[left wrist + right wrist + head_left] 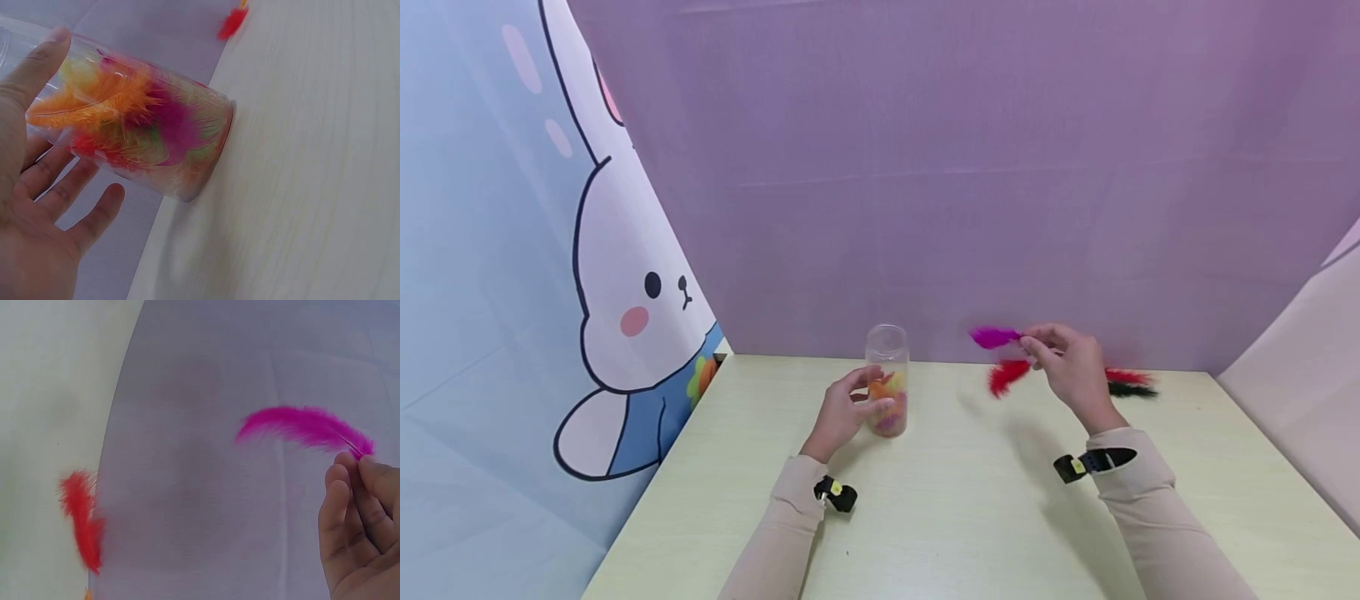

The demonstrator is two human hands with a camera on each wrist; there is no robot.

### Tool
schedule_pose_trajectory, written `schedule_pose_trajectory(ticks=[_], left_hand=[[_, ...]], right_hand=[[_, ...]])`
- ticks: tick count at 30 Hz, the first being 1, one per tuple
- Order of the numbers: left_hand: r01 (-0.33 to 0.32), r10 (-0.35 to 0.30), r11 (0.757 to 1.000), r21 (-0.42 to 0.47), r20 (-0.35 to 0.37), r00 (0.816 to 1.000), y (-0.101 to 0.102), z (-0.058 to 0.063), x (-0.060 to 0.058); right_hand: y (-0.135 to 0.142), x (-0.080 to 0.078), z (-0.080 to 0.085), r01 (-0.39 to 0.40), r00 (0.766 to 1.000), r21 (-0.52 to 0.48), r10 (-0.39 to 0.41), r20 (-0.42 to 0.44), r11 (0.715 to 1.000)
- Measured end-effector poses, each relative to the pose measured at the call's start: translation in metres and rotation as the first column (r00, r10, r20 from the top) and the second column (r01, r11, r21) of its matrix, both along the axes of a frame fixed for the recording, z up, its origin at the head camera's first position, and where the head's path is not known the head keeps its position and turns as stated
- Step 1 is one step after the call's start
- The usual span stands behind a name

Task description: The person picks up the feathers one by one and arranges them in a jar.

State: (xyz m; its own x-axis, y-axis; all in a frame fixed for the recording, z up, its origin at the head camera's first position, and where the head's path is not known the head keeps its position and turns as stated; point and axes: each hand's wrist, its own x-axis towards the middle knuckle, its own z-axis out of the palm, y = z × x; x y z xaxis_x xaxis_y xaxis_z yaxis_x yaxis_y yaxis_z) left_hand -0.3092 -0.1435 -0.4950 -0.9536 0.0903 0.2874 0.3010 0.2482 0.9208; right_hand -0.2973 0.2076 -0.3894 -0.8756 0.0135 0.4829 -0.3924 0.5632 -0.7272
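Note:
A clear jar (891, 408) stands upright on the table, with orange, yellow, magenta and red feathers (112, 106) inside it. My left hand (844, 410) holds the jar from its left side, thumb and fingers about its wall. Higher and to the right, my right hand (1070, 367) pinches a magenta feather (995, 337) by its quill end, raised above the table. The feather's tip points left, towards the jar. A red feather (1007, 377) lies on the table near the back edge, below the magenta one.
Beyond my right wrist, a red feather (1127, 377) and a black or dark green feather (1131, 390) lie at the back of the table (955, 517), partly hidden by the hand. A purple cloth (962, 183) hangs behind. A rabbit-printed sheet (640, 333) borders the left.

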Motion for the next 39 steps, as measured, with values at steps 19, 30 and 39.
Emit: schedule_pose_trajectory(ticks=[19,30,39], left_hand=[[0.006,-0.007,0.999,-0.035,-0.023,1.000,-0.001,-0.001,-0.001],[-0.003,0.003,1.000,-0.030,-0.010,1.000,-0.002,-0.001,0.000],[0.001,-0.001,1.000,-0.031,-0.003,1.000,-0.002,-0.001,0.000]], right_hand=[[-0.019,0.005,0.020,0.044,0.984,0.100,-0.026,-0.174,0.994],[-0.036,0.010,0.035,0.040,0.968,0.094,-0.016,-0.249,0.995],[-0.055,0.009,0.044,0.058,0.919,0.132,-0.001,-0.395,0.990]])
